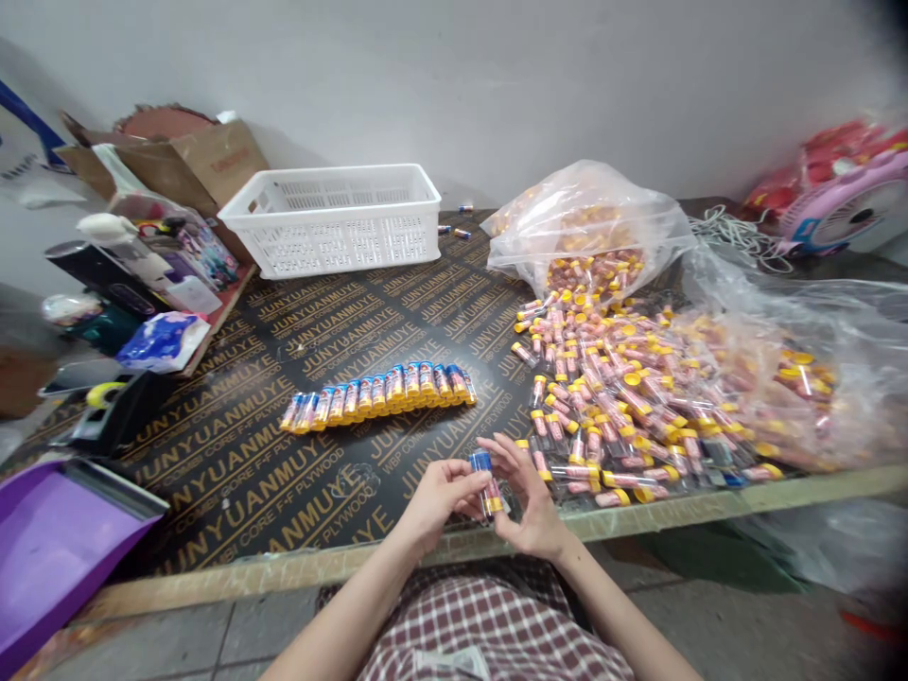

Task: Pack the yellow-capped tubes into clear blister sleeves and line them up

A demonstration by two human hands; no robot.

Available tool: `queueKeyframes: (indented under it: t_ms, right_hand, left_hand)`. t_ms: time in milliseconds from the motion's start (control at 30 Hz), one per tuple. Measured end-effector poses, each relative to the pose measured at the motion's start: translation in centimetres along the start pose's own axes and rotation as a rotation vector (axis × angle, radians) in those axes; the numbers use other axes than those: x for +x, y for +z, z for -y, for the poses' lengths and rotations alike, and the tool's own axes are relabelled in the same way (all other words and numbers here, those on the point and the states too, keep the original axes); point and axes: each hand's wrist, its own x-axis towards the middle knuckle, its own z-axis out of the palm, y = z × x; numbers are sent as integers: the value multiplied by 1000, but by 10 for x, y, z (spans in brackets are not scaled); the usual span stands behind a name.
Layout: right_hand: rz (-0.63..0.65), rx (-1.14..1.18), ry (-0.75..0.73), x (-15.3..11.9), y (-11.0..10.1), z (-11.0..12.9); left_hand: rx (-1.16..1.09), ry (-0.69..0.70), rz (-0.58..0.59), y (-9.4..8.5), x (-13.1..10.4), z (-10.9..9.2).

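A small clear tube (pixel 486 484) with a blue top, a printed label and a yellow cap is held in front of me near the table edge. My left hand (pixel 444 501) pinches it from the left, thumb across its upper part. On the other side my right hand (pixel 532 506) curls round it, its thumb at the yellow end and its fingers arched by the blue end. Beyond my hands, a slanting block of similar blue-and-yellow tubes (pixel 379 395) is packed side by side. To the right spreads a loose heap of yellow-capped tubes with pink contents (pixel 617 397).
A white plastic basket (pixel 347 241) stands at the back, a few tubes (pixel 461 234) beside it. A clear bag (pixel 588 213) of tubes lies behind the heap. A purple dustpan (pixel 63 549), a tape dispenser (pixel 117 411) and a pink fan (pixel 851 208) flank the table.
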Motion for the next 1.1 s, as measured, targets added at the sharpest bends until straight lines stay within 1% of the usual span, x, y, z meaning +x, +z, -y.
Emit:
queueKeyframes:
  t_ms: [67, 100, 167, 233, 267, 300, 333, 367, 400, 467, 533, 633, 667, 700, 733, 767, 833, 867, 900, 933, 1000, 1100]
  right_hand:
    - [12, -24, 16, 2, -3, 1]
    - [1, -38, 20, 2, -6, 1]
    - [-44, -60, 27, 3, -12, -2]
    - [-84, -84, 45, 2, -16, -6]
    - [-91, -100, 59, 1, -18, -7]
    - [-92, -119, 74, 1, -20, -8]
    - [-87, -141, 88, 0, -20, -9]
    - [-81, -166, 99, 0, -21, -9]
    - [-73, -191, 105, 0, -21, -8]
    - [-70, -229, 87, 0, -22, -7]
    - [-113, -266, 50, 1, -25, -6]
    - [-273, -409, 53, 3, -35, -13]
    - [-324, -487, 74, 3, -40, -17]
    - [-353, -581, 97, 4, -45, -21]
    - [-357, -679, 116, 4, -49, -26]
    - [-339, -769, 135, 4, -52, -31]
    - [-266, -901, 160, 5, -57, -39]
    - [-231, -935, 168, 6, -57, -43]
    - [-204, -952, 172, 7, -56, -45]
    - [-183, -962, 173, 9, -55, -47]
    - [-141, -992, 178, 12, -51, -48]
    - [-88, -1019, 189, 17, -44, -48]
  left_hand:
    - [63, 59, -75, -9, 3, -12]
    - [116, 111, -140, -17, 6, -21]
    - [260, 245, -323, -38, 13, -44]
    - [449, 375, -558, -64, 21, -70]
    - [568, 413, -671, -76, 25, -82]
    - [703, 432, -769, -88, 30, -92]
    - [848, 432, -830, -98, 34, -101]
    - [983, 419, -869, -105, 38, -108]
    - [1099, 398, -882, -111, 42, -112]
    - [1251, 354, -879, -116, 47, -116]
    - [1317, 356, -899, -113, 46, -115]
    - [1292, 471, -947, -99, 38, -104]
    - [1255, 511, -933, -91, 35, -97]
    - [1208, 533, -889, -83, 31, -88]
    - [1163, 534, -811, -74, 28, -76]
    - [1127, 520, -707, -65, 26, -63]
    - [1101, 439, -461, -47, 25, -33]
    - [1119, 402, -363, -39, 25, -18]
    - [1145, 362, -309, -32, 26, -4]
    - [1168, 330, -282, -27, 27, 8]
    - [1189, 290, -286, -22, 30, 24]
    - [1174, 272, -308, -22, 31, 31]
